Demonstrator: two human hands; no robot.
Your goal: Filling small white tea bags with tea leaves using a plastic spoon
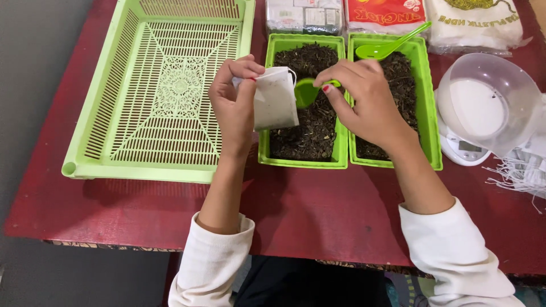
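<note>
My left hand (232, 105) holds a small white filter bag (274, 98) upright by its top edge, mouth turned to the right. My right hand (367, 99) grips a green plastic spoon (306, 91) with its bowl right at the bag's mouth. Both hands hover over a green rectangular tub (301, 162) filled with dark loose tea leaves (310, 133). A second green tub (429, 113) of the same leaves stands beside it on the right, partly hidden by my right hand, with another green spoon (392, 45) resting in it.
A large light-green lattice tray (162, 85) lies at the left on the red table (318, 210). A white scale with a clear bowl (486, 108) stands at the right, white strings (520, 170) near it. Plastic packets (387, 14) line the far edge.
</note>
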